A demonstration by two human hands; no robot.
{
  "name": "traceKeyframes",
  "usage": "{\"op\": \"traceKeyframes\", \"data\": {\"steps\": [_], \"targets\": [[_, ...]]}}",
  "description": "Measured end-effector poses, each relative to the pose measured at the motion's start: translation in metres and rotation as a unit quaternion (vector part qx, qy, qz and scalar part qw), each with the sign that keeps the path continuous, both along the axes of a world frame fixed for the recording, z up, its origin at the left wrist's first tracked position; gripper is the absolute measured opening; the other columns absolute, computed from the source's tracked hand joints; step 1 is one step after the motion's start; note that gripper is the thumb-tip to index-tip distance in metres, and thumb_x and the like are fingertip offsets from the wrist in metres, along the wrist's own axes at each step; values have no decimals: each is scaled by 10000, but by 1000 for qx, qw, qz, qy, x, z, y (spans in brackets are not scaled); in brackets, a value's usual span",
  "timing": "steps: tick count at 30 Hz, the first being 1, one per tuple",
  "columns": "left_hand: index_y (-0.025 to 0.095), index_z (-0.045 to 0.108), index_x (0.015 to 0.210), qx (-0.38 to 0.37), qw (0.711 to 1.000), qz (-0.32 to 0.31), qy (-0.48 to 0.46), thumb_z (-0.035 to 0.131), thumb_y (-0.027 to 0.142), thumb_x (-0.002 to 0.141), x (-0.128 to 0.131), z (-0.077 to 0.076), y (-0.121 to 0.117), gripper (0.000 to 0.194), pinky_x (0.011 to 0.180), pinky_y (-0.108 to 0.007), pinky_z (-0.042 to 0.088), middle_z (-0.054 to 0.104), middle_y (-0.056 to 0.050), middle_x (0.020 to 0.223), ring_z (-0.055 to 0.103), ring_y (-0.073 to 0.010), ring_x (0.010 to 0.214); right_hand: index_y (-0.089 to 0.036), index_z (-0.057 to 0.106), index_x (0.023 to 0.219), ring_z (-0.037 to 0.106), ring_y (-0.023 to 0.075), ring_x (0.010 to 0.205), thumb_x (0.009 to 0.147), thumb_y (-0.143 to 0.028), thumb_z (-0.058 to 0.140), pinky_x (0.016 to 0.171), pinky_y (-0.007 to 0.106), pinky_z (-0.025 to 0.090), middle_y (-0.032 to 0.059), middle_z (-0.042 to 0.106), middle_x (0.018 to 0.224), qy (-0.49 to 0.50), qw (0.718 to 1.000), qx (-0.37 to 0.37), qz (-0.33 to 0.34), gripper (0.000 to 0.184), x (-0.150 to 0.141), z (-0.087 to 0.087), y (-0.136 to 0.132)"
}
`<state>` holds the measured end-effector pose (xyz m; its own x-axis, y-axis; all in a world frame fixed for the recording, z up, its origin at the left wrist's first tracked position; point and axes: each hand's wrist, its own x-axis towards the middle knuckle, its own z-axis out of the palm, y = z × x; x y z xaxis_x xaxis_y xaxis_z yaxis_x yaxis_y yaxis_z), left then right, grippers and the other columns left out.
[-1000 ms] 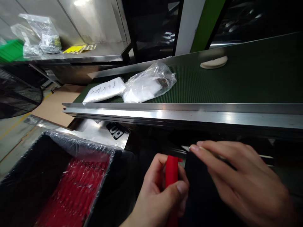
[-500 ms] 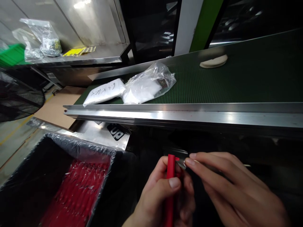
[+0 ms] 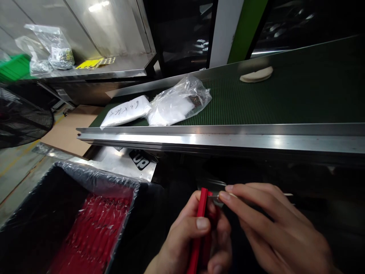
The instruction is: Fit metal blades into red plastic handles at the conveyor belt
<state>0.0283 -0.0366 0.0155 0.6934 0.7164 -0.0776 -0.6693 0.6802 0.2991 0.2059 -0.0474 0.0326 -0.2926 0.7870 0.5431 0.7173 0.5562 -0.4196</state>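
My left hand [image 3: 186,234] is closed around a long, narrow red piece [image 3: 203,207], with the thumb pressed along its side. The piece stands up tilted, its upper end rising above the fingers; a second red part lies behind it. My right hand [image 3: 273,224] pinches a thin metal piece [image 3: 213,197] between thumb and fingertips. Its left end meets the red piece near the top; the exact joint is too small to make out. A whitish tip [image 3: 288,194] shows just beyond my right knuckles.
A plastic-lined black bin [image 3: 136,190] at lower left holds rows of red pieces [image 3: 95,228]. Ahead runs a green conveyor belt [image 3: 228,102] behind a metal rail [image 3: 228,139]. It carries a white packet [image 3: 125,111], a clear bag [image 3: 178,104] and a pale curved object [image 3: 256,74].
The red piece has tilted, its lower end swinging left. My right fingertips have shifted slightly left, and the metal piece between the hands now lies flatter.
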Motion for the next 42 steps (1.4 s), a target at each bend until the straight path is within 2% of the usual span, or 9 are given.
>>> {"op": "traceKeyframes", "data": {"steps": [4,9,17,21,27,31,33,38,42], "targets": [[204,488,992,-32,999,-4,28,466,298,899,0,6,-1,133,371,-82,364,544,-39,817,481,-38,463,-194,619,1234,582,184,1053,850,-17,510,825,302,499,83,620,1155,-6,1000,-1,0,436,1,1,-1],[215,502,998,-19,999,-16,35,461,320,911,2,8,1,142,371,-89,376,534,-35,837,476,-39,466,-185,595,1263,556,192,1101,841,-12,546,856,307,503,93,589,1209,-6,1000,-11,12,459,3,1,-5],[230,513,1054,12,1000,-8,-22,417,329,929,3,-4,0,186,401,-98,407,548,-53,882,516,-45,496,-155,598,1251,541,179,1114,853,14,510,871,302,486,95,577,1200,7,1000,-17,11,441,0,-1,-5],[231,514,1069,6,1000,-3,-3,414,336,923,3,-7,-2,207,407,-123,421,556,-52,862,525,-57,486,-150,608,1229,560,179,1087,853,18,503,853,298,495,96,594,1169,20,1000,-4,9,426,-2,-1,-4],[174,526,987,49,998,-7,25,601,272,821,3,-2,-6,207,516,-131,452,593,-65,790,548,-76,574,-170,579,1264,568,160,1086,873,10,487,883,294,491,80,582,1193,39,998,-33,-28,441,4,-5,1],[205,491,1051,41,999,3,-30,408,304,922,6,-8,-4,183,398,-129,385,579,-63,841,502,-62,455,-176,585,1247,547,162,1113,865,10,501,900,298,476,78,560,1203,44,999,-13,-12,433,6,-4,-3],[203,485,1062,39,998,3,-41,350,317,941,7,-11,-2,214,396,-138,395,571,-66,843,507,-68,452,-177,591,1234,538,169,1105,865,4,512,879,307,470,79,562,1183,24,1000,-4,3,419,5,-3,-6],[198,479,1088,38,997,-16,-71,342,352,956,7,-10,-4,245,399,-124,381,552,-55,823,449,-39,429,-171,617,1179,533,178,1050,887,-27,508,811,318,456,84,575,1125,0,1000,9,13,343,3,0,-4],[195,486,1094,26,997,-18,-67,312,368,958,6,-9,-6,281,433,-135,402,556,-59,804,486,-63,469,-158,625,1158,535,181,1034,894,-43,515,805,323,441,86,584,1106,-22,999,19,14,308,3,2,-1]]}}
